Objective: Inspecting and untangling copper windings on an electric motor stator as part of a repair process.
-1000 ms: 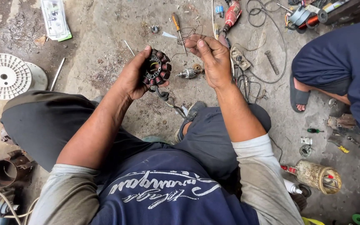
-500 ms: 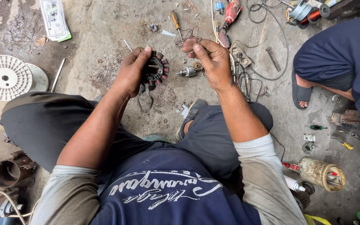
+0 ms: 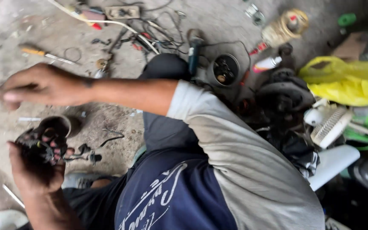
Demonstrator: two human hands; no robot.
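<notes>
1. Work item: a dark round motor stator [image 3: 43, 142] with copper-coloured windings sits in the left hand [image 3: 37, 168], low at the left of the view. Thin black leads [image 3: 91, 151] hang from it toward the concrete floor [image 3: 107, 119].
2. Left hand: closed around the stator from below, fingers curled over its rim.
3. Right hand [image 3: 43, 87]: raised above and apart from the stator, extended to the left with fingers drawn together. The view is blurred here; whether anything is pinched between them cannot be determined.
4. Progress, as a judgement: the stator is out of any housing and loose in the hand, so removal appears done. The leads remain attached and no tool is applied, so any work on the windings looks unfinished.
5. Surroundings: a screwdriver [image 3: 47, 54] lies on the floor beyond the right hand; a tangle of wires [image 3: 158, 40], a round black housing [image 3: 223, 69], a yellow bag [image 3: 346, 81] and a white fan grille [image 3: 331, 125] lie further right.
</notes>
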